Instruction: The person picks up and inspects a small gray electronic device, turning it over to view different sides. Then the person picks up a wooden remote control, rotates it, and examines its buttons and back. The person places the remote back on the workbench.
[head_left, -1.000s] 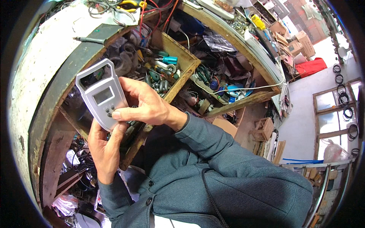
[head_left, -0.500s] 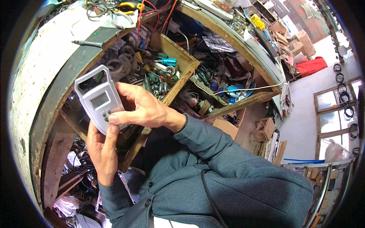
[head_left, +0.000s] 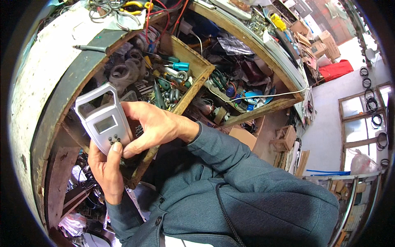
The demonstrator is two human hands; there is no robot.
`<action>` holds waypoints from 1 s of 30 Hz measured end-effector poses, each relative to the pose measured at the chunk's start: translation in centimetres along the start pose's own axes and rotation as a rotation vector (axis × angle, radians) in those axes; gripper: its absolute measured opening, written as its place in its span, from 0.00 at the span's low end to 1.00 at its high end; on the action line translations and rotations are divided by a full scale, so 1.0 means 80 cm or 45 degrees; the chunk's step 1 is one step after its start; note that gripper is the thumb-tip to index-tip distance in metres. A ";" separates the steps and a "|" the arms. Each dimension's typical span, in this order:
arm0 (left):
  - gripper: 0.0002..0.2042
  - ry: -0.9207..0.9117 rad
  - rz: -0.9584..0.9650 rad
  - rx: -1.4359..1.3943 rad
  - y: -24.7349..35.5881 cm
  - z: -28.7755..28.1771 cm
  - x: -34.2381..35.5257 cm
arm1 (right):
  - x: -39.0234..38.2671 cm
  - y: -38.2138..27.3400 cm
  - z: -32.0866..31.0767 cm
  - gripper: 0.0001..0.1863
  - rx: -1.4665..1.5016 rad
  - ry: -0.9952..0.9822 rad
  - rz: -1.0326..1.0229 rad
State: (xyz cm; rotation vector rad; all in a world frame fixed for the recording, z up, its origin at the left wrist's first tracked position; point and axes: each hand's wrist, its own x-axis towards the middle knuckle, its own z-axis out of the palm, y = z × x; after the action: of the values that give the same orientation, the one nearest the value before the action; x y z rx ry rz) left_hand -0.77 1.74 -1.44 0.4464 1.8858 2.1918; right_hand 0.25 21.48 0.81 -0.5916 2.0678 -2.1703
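Between both hands is a silver handheld digital device (head_left: pixel 103 123) with an open loop handle at its upper end, a small grey screen and several dark buttons. My left hand (head_left: pixel 108 171) grips its lower end, with the thumb up at the buttons. From the right side, my right hand (head_left: pixel 158 125) holds the casing; its fingers pass behind the device and are partly hidden, while its thumb lies near the lower right edge. The device tilts to the left above an open wooden drawer (head_left: pixel 191 88) of tools.
Screwdrivers, one with a teal handle (head_left: pixel 181 66), and tape rolls (head_left: pixel 119 72) fill the drawer. A second drawer (head_left: pixel 263 110) to the right holds cables and parts. On the pale workbench (head_left: pixel 45 53) lie a black pen-like tool (head_left: pixel 91 48) and yellow-handled pliers (head_left: pixel 133 6). A white cable crosses the drawers.
The device and both hands have shifted slightly down and left. My right thumb has come off the buttons toward the device's lower edge; my left thumb now lies at the buttons.
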 end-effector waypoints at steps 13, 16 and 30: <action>0.23 -0.041 0.009 0.002 -0.003 -0.006 0.005 | -0.001 -0.002 0.005 0.29 -0.023 0.089 0.042; 0.24 -0.060 0.020 -0.013 -0.003 -0.005 0.007 | -0.001 0.005 0.006 0.31 -0.053 0.191 -0.161; 0.13 -0.289 -0.041 0.162 0.011 0.009 0.007 | -0.093 -0.010 -0.006 0.28 0.926 0.467 -0.201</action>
State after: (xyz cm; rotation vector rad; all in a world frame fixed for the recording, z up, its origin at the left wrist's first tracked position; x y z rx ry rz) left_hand -0.98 2.47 -0.46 0.6528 1.8997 1.9165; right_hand 7.09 24.38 -0.01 -0.2863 1.1843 -3.0408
